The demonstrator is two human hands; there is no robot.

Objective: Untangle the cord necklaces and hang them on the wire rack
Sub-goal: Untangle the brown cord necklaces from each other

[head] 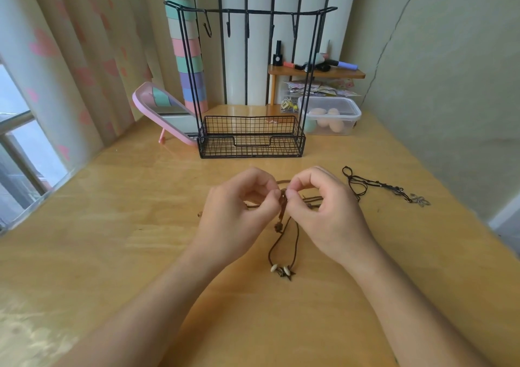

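On a pale wooden table (112, 197) beside heart-print curtains, a tangle of brown cord necklaces (284, 226) lies at centre, its loops trailing toward the camera to a cluster of shell beads and a small star pendant (283, 270). The left hand (239, 206) and right hand (323, 206) meet over the knot, both pinched closed on the brown cord at its snarl, thumbs and forefingers nearly touching. The cord looks thin, limp and light, likely to slide and re-knot, so it is probably best worked at the knot itself rather than pulled by the beads. A black cord necklace (374, 185) with a silvery charm lies apart on the right. Beyond stands the black wire rack (250, 85), its hooks bare above a mesh basket, flanked by a pink mirror (166, 113) and a clear plastic box (332, 116).
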